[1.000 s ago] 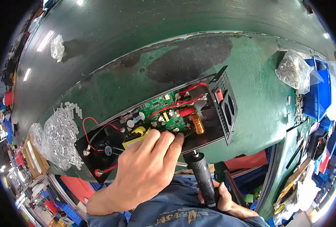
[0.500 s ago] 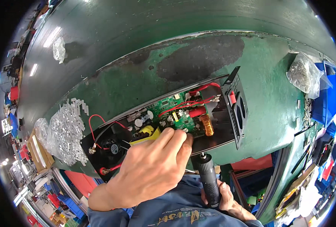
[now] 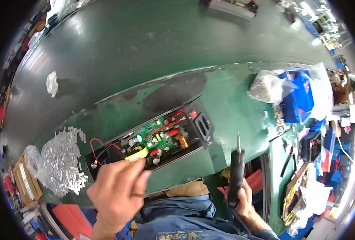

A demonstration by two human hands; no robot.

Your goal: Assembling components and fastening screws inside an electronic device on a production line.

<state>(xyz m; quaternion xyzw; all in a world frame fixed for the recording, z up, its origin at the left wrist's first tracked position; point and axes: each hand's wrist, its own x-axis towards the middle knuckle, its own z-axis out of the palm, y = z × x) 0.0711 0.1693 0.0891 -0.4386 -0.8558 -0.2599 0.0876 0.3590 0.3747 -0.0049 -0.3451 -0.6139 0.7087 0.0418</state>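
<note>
Green table (image 3: 229,108) in my head view bears an open black case (image 3: 199,110) with a circuit board (image 3: 155,130). My right hand (image 3: 244,198) grips a power screwdriver (image 3: 236,172); my left hand (image 3: 117,196) curls by the case, its hold unclear. Likely a screwdriving step, next needing the bit (image 3: 238,141) aimed.

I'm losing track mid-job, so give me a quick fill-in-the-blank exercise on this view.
1. The black, long-bodied power screwdriver is held in the person's ____ hand.
2. The green circuit board sits inside an open, oblong metal housing whose colour is ____.
3. The loose pile of small silvery pieces lies to the ____ of the housing.
4. The clear plastic bag stands beside a plastic bin coloured ____.

Missing words: right; black; left; blue.
</note>
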